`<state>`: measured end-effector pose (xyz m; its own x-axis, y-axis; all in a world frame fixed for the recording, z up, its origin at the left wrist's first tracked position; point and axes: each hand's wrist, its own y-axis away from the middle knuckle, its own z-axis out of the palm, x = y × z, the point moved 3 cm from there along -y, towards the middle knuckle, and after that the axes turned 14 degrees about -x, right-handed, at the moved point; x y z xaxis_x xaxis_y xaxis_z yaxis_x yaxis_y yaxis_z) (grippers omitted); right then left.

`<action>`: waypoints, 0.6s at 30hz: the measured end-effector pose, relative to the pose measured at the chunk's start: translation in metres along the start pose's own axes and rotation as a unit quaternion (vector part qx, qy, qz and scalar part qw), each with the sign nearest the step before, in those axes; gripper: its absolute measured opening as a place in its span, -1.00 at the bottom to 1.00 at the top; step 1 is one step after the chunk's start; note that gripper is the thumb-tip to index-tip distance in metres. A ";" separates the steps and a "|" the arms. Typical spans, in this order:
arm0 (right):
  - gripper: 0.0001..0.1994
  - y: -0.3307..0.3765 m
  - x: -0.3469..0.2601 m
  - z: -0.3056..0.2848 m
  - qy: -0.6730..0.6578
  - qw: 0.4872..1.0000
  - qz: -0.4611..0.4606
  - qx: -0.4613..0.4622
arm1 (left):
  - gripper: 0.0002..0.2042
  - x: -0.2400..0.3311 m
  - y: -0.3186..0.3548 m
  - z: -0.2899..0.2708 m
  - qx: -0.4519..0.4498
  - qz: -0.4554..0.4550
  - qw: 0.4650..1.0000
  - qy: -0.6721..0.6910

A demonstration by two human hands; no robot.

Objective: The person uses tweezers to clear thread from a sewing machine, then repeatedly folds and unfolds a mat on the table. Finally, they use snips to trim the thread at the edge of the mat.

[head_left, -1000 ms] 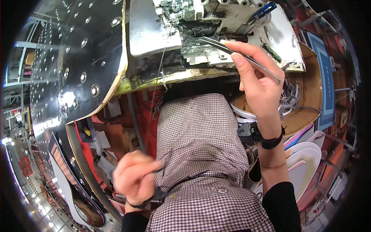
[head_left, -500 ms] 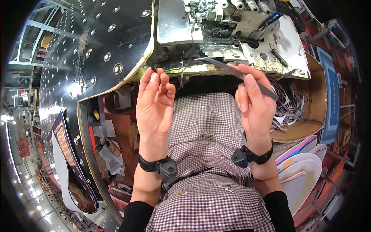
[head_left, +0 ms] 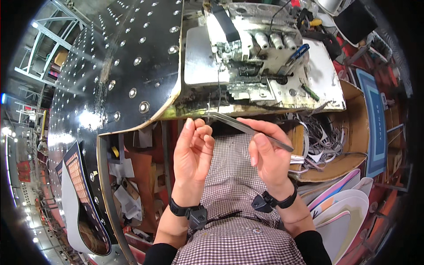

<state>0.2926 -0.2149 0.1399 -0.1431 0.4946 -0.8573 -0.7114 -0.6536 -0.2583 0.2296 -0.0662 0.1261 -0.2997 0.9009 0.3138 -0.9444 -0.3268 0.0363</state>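
My right hand (head_left: 270, 161) grips a pair of grey metal tweezers (head_left: 240, 126) between thumb and fingers. Their bent tips point left, close to the fingertips of my left hand (head_left: 194, 154). The left thumb and index finger are pinched together, the other fingers curled; whatever they hold is too small to make out. A dark thread (head_left: 218, 86) hangs down the front of an overlock-type sewing machine (head_left: 251, 73), just above the tweezer tips. Both hands are in front of the table edge, over my checked apron (head_left: 229, 176).
A black table (head_left: 128, 70) with shiny metal studs spreads out at left. Blue-handled snips (head_left: 300, 52) stand on the machine. A cardboard box (head_left: 353, 141) at right holds tangled strips (head_left: 320, 137). Below it lean pale curved panels (head_left: 340, 212); a printed sheet (head_left: 79, 181) hangs at far left.
The view has tilted up, showing more of the machine. My hands have come closer together, and the tweezer tips are now beside my left fingertips.
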 end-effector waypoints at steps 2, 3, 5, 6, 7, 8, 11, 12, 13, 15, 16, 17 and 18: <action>-0.77 0.001 0.003 0.000 -0.020 0.999 -0.016 0.020 | -0.88 -0.004 -0.001 -0.002 -0.004 -0.009 0.998 0.065; -0.77 0.002 0.004 -0.002 -0.041 0.998 -0.026 0.047 | -0.90 -0.006 -0.002 -0.003 0.007 -0.017 0.997 0.070; -0.77 0.004 0.008 -0.005 -0.047 0.996 -0.039 0.066 | -0.92 -0.007 -0.003 -0.003 0.016 -0.025 0.997 0.076; -0.78 0.005 0.008 -0.007 -0.058 0.994 -0.048 0.085 | -0.94 -0.006 -0.003 -0.004 0.030 -0.014 0.998 0.050; -0.78 0.005 0.009 -0.007 -0.063 0.994 -0.045 0.082 | -0.96 -0.006 -0.002 -0.004 0.046 -0.003 0.999 0.023; -0.78 0.006 0.009 -0.008 -0.062 0.994 -0.046 0.079 | -0.96 -0.007 -0.002 -0.003 0.044 -0.001 0.999 0.025; -0.77 0.005 0.009 -0.004 -0.031 0.999 0.002 0.044 | -0.97 -0.006 -0.001 -0.001 0.040 0.041 0.996 -0.062; -0.77 0.004 0.007 -0.004 -0.030 0.999 0.002 0.046 | -0.96 -0.006 -0.002 0.003 0.021 0.059 0.991 -0.120; -0.77 0.003 0.005 -0.004 -0.031 0.999 0.005 0.038 | -0.95 -0.005 -0.003 0.007 0.003 0.077 0.981 -0.177; -0.77 0.000 0.001 -0.005 -0.034 0.999 0.007 0.030 | -0.94 -0.006 -0.002 0.011 -0.007 0.081 0.974 -0.212; -0.77 -0.001 -0.002 -0.005 -0.009 1.000 0.011 0.021 | -0.94 -0.006 -0.002 0.013 -0.017 0.088 0.965 -0.247; -0.78 -0.001 -0.005 -0.005 0.016 1.000 0.015 0.011 | -0.94 -0.007 -0.001 0.013 -0.017 0.087 0.965 -0.247; -0.78 -0.003 -0.008 -0.006 0.017 1.000 0.014 0.012 | -0.93 -0.008 -0.001 0.013 -0.015 0.081 0.965 -0.250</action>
<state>0.2999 -0.2203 0.1449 -0.1399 0.4569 -0.8785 -0.7237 -0.6527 -0.2242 0.2347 -0.0770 0.1356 -0.3485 0.5852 0.7322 -0.8961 -0.4371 -0.0772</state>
